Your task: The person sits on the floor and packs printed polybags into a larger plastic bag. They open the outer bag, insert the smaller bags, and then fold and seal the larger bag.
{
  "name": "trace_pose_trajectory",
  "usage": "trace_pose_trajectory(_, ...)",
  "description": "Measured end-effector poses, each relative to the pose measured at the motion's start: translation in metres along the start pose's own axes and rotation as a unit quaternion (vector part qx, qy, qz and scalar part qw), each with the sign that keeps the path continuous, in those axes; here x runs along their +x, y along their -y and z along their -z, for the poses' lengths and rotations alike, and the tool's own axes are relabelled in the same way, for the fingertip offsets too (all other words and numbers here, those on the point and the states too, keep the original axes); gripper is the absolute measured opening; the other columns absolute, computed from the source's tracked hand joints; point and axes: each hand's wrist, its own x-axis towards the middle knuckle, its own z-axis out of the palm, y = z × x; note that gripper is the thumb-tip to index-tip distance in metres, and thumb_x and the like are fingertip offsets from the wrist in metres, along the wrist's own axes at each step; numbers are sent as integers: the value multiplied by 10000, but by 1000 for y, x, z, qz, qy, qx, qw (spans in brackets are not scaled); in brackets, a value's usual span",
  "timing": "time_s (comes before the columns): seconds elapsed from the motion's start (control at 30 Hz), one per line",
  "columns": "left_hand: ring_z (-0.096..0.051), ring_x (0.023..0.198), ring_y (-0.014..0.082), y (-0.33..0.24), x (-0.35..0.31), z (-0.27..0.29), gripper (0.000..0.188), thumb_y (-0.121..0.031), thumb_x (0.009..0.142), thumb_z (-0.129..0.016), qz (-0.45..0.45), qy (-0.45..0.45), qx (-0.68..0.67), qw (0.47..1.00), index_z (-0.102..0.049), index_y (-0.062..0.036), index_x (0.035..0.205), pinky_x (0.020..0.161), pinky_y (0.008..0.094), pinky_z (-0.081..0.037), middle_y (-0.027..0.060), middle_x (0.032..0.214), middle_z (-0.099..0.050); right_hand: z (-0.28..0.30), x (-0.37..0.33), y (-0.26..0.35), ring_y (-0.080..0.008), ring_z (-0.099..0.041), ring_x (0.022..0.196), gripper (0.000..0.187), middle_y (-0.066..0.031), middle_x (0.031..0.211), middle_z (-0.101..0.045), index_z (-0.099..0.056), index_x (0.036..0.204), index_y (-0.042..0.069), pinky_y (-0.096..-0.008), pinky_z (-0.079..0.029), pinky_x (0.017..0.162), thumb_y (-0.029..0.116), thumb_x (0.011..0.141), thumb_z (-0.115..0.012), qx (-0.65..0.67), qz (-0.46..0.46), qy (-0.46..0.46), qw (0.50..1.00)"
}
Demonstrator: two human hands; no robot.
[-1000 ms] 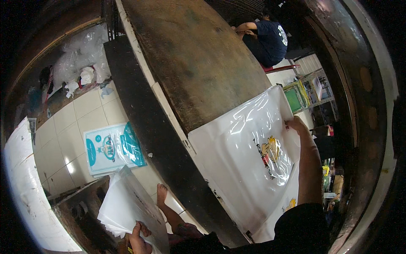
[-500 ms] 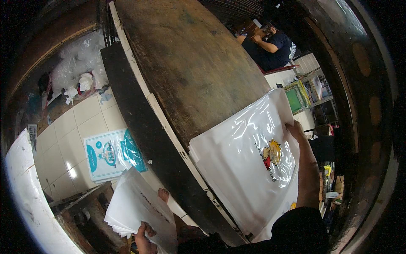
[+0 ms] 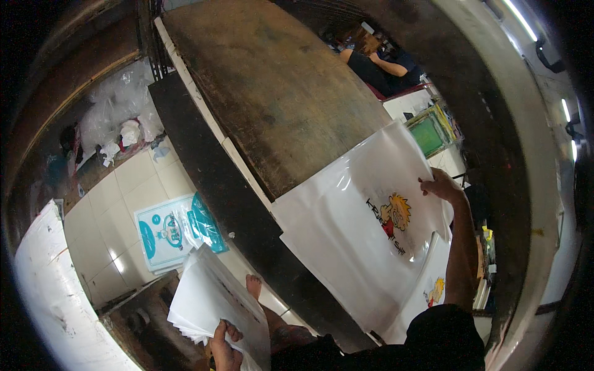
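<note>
A thin stack of white sheets [image 3: 213,297] is in my left hand [image 3: 226,347], its thumb and fingers closed on the near edge while the far ends fan out. On the table, a glossy translucent plastic sheet [image 3: 334,247] carries a printed cartoon figure with spiky yellow hair. My right hand [image 3: 442,185] rests over that sheet's right edge, fingertips slightly apart on its face. Beneath it, partly covered, another sheet [image 3: 405,315] shows the same kind of print near my right forearm.
The worn brown tabletop [image 3: 278,93] stretches away, with a dark ledge [image 3: 229,191] along its left side. A blue-and-white plastic package [image 3: 176,232] lies on the tiled floor. Crumpled clear plastic [image 3: 117,93] is heaped beyond. A green framed screen [image 3: 430,131] and a seated person [image 3: 387,68] are at far right.
My right hand has loosened from the sheet's lifted edge, and the sheet lies flatter. More of the print underneath shows. My left hand keeps its stack; the whole view has shifted slightly.
</note>
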Motion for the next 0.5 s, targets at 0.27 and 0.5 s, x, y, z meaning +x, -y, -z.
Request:
trace_pose_trajectory(0.27, -298, 501, 120, -32, -24, 0, 210, -257, 864, -518, 23, 68, -41, 997, -464, -93, 744, 523, 273, -279, -15, 586, -323, -68, -147, 62, -116, -549, 648, 459, -59, 758, -581, -473, 1186, -41, -281, -467, 587, 165, 803, -618, 89, 52, -16, 995)
trace_pose_trajectory(0.5, -288, 483, 101, -69, -45, -2, 203, -247, 877, -523, -16, 108, -64, 992, -464, -104, 745, 502, 256, -265, -27, 576, -323, -85, -299, 160, -191, -579, 960, 411, -164, 1035, -622, -494, 1179, -44, -317, -439, 840, 178, 851, -603, 169, 218, 193, 942)
